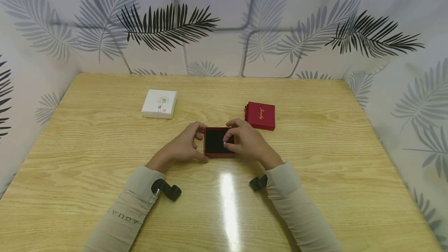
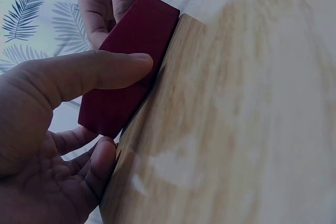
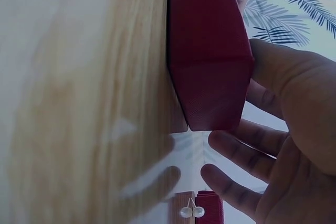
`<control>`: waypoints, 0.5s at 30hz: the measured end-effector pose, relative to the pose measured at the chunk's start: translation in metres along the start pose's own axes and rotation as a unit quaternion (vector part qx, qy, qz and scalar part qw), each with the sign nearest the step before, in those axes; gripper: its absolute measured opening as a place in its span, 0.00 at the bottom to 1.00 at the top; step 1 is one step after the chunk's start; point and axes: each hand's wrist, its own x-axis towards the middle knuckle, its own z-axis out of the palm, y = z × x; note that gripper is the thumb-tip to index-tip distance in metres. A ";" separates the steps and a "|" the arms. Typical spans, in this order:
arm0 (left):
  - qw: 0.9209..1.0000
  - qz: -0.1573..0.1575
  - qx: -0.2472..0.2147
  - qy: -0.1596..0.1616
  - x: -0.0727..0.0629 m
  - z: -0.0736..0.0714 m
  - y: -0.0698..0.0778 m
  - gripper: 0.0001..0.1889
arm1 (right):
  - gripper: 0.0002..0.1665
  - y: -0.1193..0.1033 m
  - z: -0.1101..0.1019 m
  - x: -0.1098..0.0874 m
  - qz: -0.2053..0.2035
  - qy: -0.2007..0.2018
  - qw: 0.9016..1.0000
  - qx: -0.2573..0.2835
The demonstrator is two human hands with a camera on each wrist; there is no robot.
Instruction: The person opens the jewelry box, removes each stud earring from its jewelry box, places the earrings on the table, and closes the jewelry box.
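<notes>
A shallow red jewellery box (image 1: 219, 156) with a black insert (image 1: 214, 139) lies on the table. My left hand (image 1: 184, 145) holds it at its left end, thumb (image 2: 123, 69) along the near side and fingers by the far corner. Over the insert, my right hand (image 1: 249, 141) pinches a tiny white piece (image 1: 224, 142) between thumb and index finger; its kind is too small to make out. Its other fingers (image 3: 244, 156) spread past the box's right end. Beyond them, the right wrist view shows a white bead (image 3: 198, 212) on a thin stem, beside a red lid (image 3: 210, 203).
The red lid with gold lettering (image 1: 260, 115) lies back right, close to my right hand. A white box with a flower print (image 1: 160, 103) stands back left. Leaf-patterned cloth (image 1: 210, 57) borders the wooden table (image 1: 196, 213) at the back and sides.
</notes>
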 end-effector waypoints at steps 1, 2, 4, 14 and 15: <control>1.000 0.000 0.001 0.000 0.000 0.000 0.000 0.47 | 0.03 0.000 0.000 0.000 -0.001 0.000 1.000 -0.001; 1.000 0.001 0.001 -0.001 0.000 0.000 0.000 0.47 | 0.03 0.000 0.000 0.000 -0.001 0.000 1.000 -0.001; 1.000 0.000 0.003 -0.001 0.000 0.000 0.000 0.47 | 0.03 0.000 -0.001 0.000 -0.001 -0.001 1.000 0.000; 1.000 -0.001 0.003 -0.001 0.000 -0.001 0.001 0.47 | 0.03 -0.001 -0.003 0.000 -0.005 0.001 1.000 0.014; 1.000 0.000 0.003 -0.001 0.000 -0.001 0.000 0.47 | 0.04 -0.001 -0.003 0.000 -0.006 0.002 1.000 0.014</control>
